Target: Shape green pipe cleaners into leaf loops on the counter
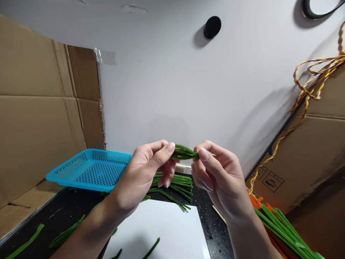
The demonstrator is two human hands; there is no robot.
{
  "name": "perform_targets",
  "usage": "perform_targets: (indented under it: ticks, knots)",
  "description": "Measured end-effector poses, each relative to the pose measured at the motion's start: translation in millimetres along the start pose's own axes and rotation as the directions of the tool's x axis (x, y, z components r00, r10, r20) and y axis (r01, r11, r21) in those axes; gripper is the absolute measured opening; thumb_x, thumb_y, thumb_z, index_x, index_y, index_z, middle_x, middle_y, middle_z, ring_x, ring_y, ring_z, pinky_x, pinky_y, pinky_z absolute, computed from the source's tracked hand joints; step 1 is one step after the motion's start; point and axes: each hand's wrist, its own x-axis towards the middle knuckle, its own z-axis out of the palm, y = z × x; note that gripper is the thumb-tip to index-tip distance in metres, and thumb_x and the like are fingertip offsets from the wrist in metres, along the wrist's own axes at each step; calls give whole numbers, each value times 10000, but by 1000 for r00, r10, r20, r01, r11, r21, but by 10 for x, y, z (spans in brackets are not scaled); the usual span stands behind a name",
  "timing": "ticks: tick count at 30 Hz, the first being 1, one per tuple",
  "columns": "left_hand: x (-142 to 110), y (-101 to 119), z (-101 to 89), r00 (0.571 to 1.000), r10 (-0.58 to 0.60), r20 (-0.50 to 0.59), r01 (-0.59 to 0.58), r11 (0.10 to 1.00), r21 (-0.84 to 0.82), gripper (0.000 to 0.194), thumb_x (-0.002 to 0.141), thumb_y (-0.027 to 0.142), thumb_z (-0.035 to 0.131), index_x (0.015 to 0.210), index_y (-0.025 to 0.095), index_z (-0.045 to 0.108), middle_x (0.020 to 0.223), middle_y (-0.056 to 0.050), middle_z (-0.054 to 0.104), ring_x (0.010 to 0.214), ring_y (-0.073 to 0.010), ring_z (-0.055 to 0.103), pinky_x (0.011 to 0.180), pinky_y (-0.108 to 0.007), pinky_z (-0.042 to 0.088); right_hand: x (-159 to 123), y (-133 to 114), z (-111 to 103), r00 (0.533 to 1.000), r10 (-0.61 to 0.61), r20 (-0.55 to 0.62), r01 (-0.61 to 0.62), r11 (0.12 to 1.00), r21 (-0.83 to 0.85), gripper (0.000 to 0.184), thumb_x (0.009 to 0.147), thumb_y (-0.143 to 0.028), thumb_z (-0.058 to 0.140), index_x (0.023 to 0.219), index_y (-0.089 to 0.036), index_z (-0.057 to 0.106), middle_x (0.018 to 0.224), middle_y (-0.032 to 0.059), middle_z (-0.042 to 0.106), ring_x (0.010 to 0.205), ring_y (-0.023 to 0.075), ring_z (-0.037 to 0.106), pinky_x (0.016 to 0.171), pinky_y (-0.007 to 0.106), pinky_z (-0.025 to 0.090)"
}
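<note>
Between my two hands is a green leaf-shaped piece (183,152), which looks made of fuzzy pipe cleaner. Its wide left end is pinched by the thumb and fingers of my left hand (147,167). At its narrow right tip, the thumb and forefinger of my right hand (219,169) are closed on it. Below and behind the hands lies a bundle of green pipe cleaners (180,181), partly hidden by my left hand. Short green pieces, one of them a bent stem (151,248), rest on a white board (167,223).
A blue perforated basket (94,172) stands at the left. Green leaf-like pieces (67,232) lie on the black speckled table (37,212). At the right are more green and orange pipe cleaners (288,230), a cardboard box (318,151) and twisted yellow-brown wire (304,93). Cardboard (40,108) walls the left side.
</note>
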Motion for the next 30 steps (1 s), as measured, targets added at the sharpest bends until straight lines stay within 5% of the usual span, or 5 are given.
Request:
perform_targets:
  ticks: [5, 14, 30]
  knots:
    - [36, -58, -24, 998, 51, -48, -49, 998, 49, 392, 977, 494, 676, 787, 161, 597, 674, 13, 580, 532, -87, 515, 492, -213, 398, 0, 31, -7, 997, -43, -68, 34, 992, -124, 236, 1021, -436, 668, 949, -213, 687, 556, -51, 489, 477, 83, 367, 422, 226, 272]
    - [24, -120, -38, 996, 87, -12, -84, 987, 139, 336, 1013, 464, 647, 893, 150, 658, 659, 10, 611, 551, -86, 521, 529, -216, 416, 8, 17, 62, 999, -16, -37, 7, 971, -241, 344, 996, -430, 699, 763, -176, 691, 609, -5, 575, 506, 88, 461, 428, 219, 351]
    - [67, -132, -62, 1000, 17, -2, -17, 999, -45, 324, 989, 436, 690, 866, 138, 653, 676, 10, 617, 511, -68, 553, 464, -167, 426, -4, 106, 67, 999, 42, -28, -45, 992, -119, 332, 1022, -437, 662, 825, -174, 705, 659, 7, 592, 575, 105, 522, 474, 219, 396]
